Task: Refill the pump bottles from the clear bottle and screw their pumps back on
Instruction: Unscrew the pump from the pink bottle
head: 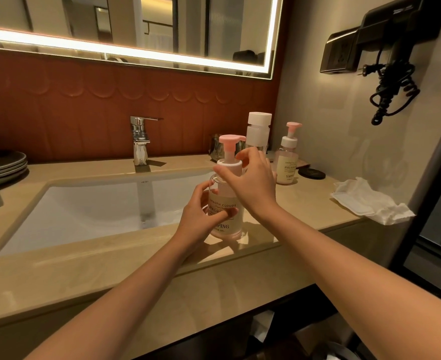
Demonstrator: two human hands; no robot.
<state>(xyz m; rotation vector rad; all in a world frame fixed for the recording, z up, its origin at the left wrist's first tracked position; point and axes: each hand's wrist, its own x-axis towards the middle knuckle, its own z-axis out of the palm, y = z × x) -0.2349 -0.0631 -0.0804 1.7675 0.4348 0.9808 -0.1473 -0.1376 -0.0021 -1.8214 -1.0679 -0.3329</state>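
Pump bottle (233,227): upright on the counter's (162,268) front edge, beside the sink (84,203). My left hand (201,211) grips its body; my right hand (253,188), directly above, pinches the white pump collar (227,165) on that vertical axis.

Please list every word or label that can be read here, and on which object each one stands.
"SMOOTH CLOUDS": near pump bottle, gripped by the left hand.
"PING": lower on that bottle; earlier letters hidden behind the left hand.
"SMOOTH", "YAP": far pump bottle; the rest cannot be read.
Small print on both labels: too small to read.
Mark on the sink rim: too small to read.
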